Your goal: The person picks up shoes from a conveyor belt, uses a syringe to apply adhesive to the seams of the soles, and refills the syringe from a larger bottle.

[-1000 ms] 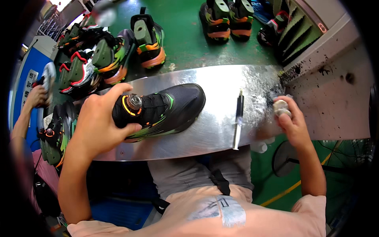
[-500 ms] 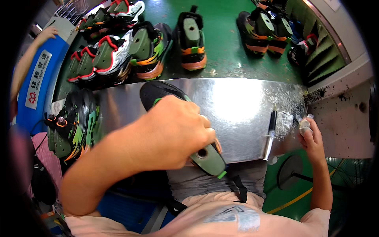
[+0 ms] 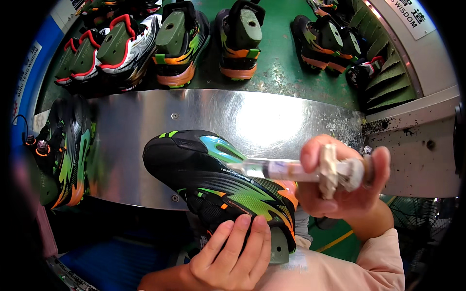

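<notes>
In my right hand [image 3: 349, 179] is a clear syringe [image 3: 286, 169] with a whitish, lumpy flange, and its plunger end is at my thumb. Its slim tip points left, right at the shoe's midsole edge; whether it touches cannot be told. My left hand [image 3: 233, 254] grips the shoe [image 3: 233, 189] by its upper near the collar, fingers pressed on it. The black, green and orange shoe lies tilted on its side, toe to the left, partly over the metal ledge's front edge. A green shoe last [image 3: 278, 246] fills its opening.
A shiny metal ledge [image 3: 141, 145] crosses in front of me. Shoes on green lasts [image 3: 174, 48] stand in a row on the green surface behind it, with more shoes [image 3: 325, 41] at the right. Another pair [image 3: 65, 150] stands at the left. Hanging green strips [image 3: 383, 63] border the right opening.
The shoe has turned from upright onto its side, and my left hand has shifted to its near side. My right hand has come in from the far right and now holds a syringe at the shoe.
</notes>
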Demonstrator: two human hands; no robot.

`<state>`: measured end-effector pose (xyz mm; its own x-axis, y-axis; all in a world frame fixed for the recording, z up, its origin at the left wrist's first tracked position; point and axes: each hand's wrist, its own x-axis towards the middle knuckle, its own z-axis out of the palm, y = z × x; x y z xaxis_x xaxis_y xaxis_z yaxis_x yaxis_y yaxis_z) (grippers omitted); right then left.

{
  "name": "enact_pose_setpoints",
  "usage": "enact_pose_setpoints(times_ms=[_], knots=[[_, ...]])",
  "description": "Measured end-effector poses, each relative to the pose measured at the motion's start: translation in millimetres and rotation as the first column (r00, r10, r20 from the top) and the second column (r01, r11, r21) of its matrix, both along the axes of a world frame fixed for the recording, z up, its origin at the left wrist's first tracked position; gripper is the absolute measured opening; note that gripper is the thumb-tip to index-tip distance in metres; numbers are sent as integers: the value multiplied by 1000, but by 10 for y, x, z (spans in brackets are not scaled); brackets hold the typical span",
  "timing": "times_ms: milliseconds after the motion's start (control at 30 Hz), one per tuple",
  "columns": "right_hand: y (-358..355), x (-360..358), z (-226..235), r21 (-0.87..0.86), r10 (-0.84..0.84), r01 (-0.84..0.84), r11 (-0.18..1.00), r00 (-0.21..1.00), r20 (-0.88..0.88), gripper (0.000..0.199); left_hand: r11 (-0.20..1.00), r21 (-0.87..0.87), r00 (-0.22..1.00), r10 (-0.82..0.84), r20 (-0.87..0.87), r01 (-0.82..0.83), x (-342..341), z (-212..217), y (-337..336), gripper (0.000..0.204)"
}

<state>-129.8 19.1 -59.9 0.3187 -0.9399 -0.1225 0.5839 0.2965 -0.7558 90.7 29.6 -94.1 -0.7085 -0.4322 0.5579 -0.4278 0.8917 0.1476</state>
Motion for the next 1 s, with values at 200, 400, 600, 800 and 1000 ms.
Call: enact_pose_setpoints(times_ms=[200,400,600,800,1000], knots=[[-149,95,-163,73,39,-35,997,998,-52,104,997,-38,996,-59,61,62,93,-50,-60,18],[-225,94,-238,28,76,-74,997,994,-74,103,999,-31,1000,-22,-19,21,67,-154,-8,19],[-92,119,71,258,179,-70,964,885,-430,110,999,10,999,-31,7,31,90,-107,-17,21],[266,-78,-87,209,117,-54,976,946,-302,106,998,-15,996,-53,65,54,161,-132,34,21],[810,-243,-300,163,-51,69,984,993,-108,98,997,-5,990,-79,114,80,304,-220,140,18]])
